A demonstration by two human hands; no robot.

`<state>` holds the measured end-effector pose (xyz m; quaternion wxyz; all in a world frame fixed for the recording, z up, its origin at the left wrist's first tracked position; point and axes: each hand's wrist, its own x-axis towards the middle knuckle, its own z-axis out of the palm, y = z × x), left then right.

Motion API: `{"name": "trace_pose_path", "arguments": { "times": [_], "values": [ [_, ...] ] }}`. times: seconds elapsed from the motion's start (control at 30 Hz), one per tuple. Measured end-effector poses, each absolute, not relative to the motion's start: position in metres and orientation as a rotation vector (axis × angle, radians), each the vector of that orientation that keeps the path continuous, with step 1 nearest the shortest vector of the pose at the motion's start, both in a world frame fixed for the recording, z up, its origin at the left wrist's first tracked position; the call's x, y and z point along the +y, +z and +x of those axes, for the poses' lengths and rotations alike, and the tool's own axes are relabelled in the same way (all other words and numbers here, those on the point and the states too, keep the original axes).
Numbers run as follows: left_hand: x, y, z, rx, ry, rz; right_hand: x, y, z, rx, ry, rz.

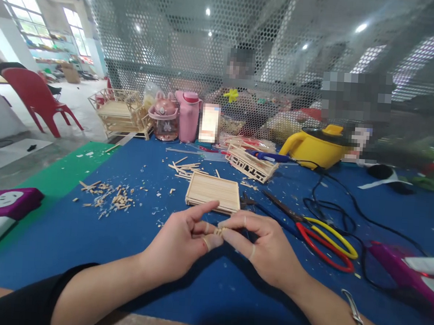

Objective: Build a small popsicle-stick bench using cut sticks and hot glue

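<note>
A few small wood bits [219, 231] sit between the fingertips of two bare hands, above the near middle of a blue surface [87, 245]. The left hand [181, 239] and right hand [272, 249] meet there, both pinching the bits; the left forefinger points away, over the edge of a wooden panel [213, 191] — whether it touches is unclear. The panel lies flat just beyond the hands. To its left is a heap of scraps [121, 198]; behind it, loose sticks [187, 167] and a tilted wooden frame [251, 164]. Scissors [297, 218] with red and yellow handles lie to the right, near a black cord [379, 214]. Along the back, left to right, stand a wooden model [120, 110], a rabbit-eared jar [165, 127], a pink bottle [188, 119] and a yellow pot [315, 150]. Beyond rises a mesh screen [165, 41] — a red chair [35, 95] stands off to the left.
</note>
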<state>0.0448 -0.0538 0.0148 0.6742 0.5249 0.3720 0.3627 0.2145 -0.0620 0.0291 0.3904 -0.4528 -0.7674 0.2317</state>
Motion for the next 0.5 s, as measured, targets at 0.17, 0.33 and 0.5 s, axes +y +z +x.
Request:
{"name": "trace_pose_path", "arguments": {
  "times": [0.17, 0.33, 0.5],
  "values": [
    [-0.052, 0.024, 0.034, 0.905, 0.866, 1.440, -0.061, 0.029, 0.215, -1.834, 0.680, -1.171],
    [-0.004, 0.032, -0.015, 1.389, 0.808, 1.965, -0.061, 0.023, 0.220, -1.809, 0.680, -1.267],
    [0.050, 0.022, -0.047, 1.604, 0.300, 2.431, -0.060, 0.021, 0.219, -1.921, 0.669, -1.212]
  ]
}}
